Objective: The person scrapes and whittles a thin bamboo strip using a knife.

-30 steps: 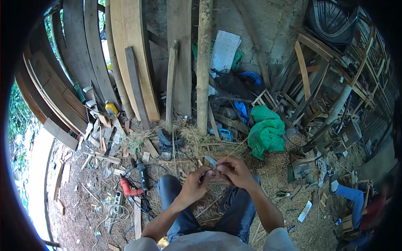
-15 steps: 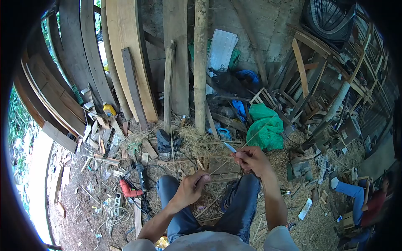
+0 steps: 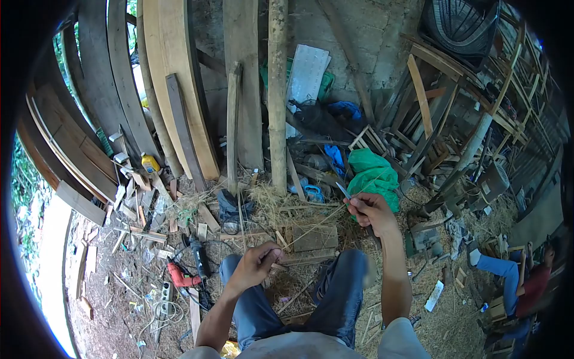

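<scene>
My left hand (image 3: 256,267) is closed in front of my left knee, thumb and fingers pinching a thin pale strip (image 3: 310,227) that looks like split bamboo or cane. One part of the strip slants up toward my other hand; a thin pale length (image 3: 241,218) also rises from near my left fingers. Above my right knee, my right hand (image 3: 374,215) is closed around a knife (image 3: 343,191), its blade pointing up and left and a dark handle end showing below the palm. Whether the strip touches the blade is too fine to tell.
A red power tool (image 3: 181,274), a dark grinder (image 3: 200,257) and a power strip (image 3: 167,293) lie on the shavings-covered floor at left. A green bag (image 3: 373,178) sits ahead. Planks (image 3: 173,90) and a pole (image 3: 277,119) stand upright. Another person (image 3: 526,281) sits far right.
My hands have moved farther apart: the left drew slightly left, the right shifted right and up with the knife. The whole view has shifted a little.
</scene>
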A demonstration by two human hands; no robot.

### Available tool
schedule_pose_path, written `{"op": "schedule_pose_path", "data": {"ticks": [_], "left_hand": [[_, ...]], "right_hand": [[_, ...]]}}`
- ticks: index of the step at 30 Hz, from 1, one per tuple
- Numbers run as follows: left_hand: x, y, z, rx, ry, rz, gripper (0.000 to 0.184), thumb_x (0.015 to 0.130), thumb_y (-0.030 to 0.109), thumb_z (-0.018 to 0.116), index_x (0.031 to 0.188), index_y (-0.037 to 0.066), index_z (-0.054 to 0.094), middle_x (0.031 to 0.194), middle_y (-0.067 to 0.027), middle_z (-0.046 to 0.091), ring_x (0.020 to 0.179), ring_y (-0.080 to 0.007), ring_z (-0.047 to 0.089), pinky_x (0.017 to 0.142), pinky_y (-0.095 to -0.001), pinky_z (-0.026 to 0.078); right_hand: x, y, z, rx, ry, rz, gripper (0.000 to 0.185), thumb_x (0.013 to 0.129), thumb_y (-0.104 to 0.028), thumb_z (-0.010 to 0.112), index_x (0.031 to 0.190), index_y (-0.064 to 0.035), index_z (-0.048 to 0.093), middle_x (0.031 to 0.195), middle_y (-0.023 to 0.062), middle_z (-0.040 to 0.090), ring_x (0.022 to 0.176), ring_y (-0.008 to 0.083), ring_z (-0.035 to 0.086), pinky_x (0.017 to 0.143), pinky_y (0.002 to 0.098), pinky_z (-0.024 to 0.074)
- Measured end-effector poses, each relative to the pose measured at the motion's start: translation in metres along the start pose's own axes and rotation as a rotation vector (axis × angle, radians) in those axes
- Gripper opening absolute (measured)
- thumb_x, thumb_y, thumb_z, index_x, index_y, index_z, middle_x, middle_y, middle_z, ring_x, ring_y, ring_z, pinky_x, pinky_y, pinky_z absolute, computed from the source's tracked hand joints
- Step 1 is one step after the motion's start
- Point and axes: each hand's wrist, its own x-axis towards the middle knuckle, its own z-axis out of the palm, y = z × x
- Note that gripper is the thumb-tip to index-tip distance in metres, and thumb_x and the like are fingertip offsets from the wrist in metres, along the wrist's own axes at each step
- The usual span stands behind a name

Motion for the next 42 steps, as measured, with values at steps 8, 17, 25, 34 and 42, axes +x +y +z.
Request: {"op": "schedule_pose_path", "data": {"ticks": [8, 17, 25, 34, 42], "left_hand": [[-0.009, -0.01, -0.01, -0.1, -0.012, -0.026, 0.013, 0.094, 0.01, 0.052, 0.093, 0.0, 0.06, 0.076, -0.0043, 0.061, 0.064, -0.0095, 0.058, 0.053, -0.0247, 0.044], [-0.025, -0.036, -0.05, -0.007, 0.054, -0.137, 0.013, 0.093, 0.009, 0.052, 0.09, -0.001, 0.061, 0.076, -0.002, 0.058, 0.072, -0.0092, 0.052, 0.068, -0.0255, 0.043], [0.008, -0.039, -0.008, -0.522, 0.173, -0.225, 0.016, 0.096, 0.02, 0.053, 0.098, 0.004, 0.055, 0.068, 0.002, 0.048, 0.057, -0.0036, 0.038, 0.05, -0.0204, 0.03], [0.02, 0.002, 0.013, -0.848, 0.04, -0.371, 0.009, 0.095, 0.015, 0.055, 0.095, 0.006, 0.054, 0.067, 0.0034, 0.042, 0.052, -0.0033, 0.03, 0.045, -0.0187, 0.021], [0.018, 0.009, 0.017, -0.943, 0.007, -0.448, 0.009, 0.095, 0.016, 0.054, 0.096, 0.007, 0.054, 0.067, 0.0038, 0.04, 0.051, -0.0034, 0.028, 0.044, -0.0198, 0.02]], "right_hand": [[0.007, 0.004, -0.014, -0.051, 0.057, -0.079, 0.02, 0.091, -0.011, 0.059, 0.1, 0.0072, 0.061, 0.069, 0.0007, 0.055, 0.045, 0.0021, 0.037, 0.039, 0.019, 0.0239], [0.026, -0.001, -0.109, -0.025, 0.447, -0.293, 0.018, 0.091, -0.016, 0.06, 0.097, 0.0002, 0.062, 0.072, -0.0002, 0.056, 0.047, 0.0023, 0.036, 0.04, 0.0192, 0.0249], [0.006, 0.027, 0.027, -0.038, 0.081, -0.07, 0.026, 0.092, -0.024, 0.059, 0.11, -0.0041, 0.059, 0.066, -0.0012, 0.05, 0.048, 0.0042, 0.038, 0.041, 0.0192, 0.0275], [0.002, 0.041, 0.101, -0.004, -0.402, 0.111, 0.026, 0.095, -0.015, 0.055, 0.116, 0.0004, 0.059, 0.068, 0.0, 0.054, 0.052, 0.0045, 0.042, 0.044, 0.0191, 0.0308], [0.002, 0.028, 0.097, -0.123, -0.345, 0.152, 0.02, 0.093, -0.013, 0.059, 0.101, 0.0038, 0.064, 0.066, 0.0008, 0.057, 0.05, 0.0027, 0.042, 0.043, 0.019, 0.0305]]}}
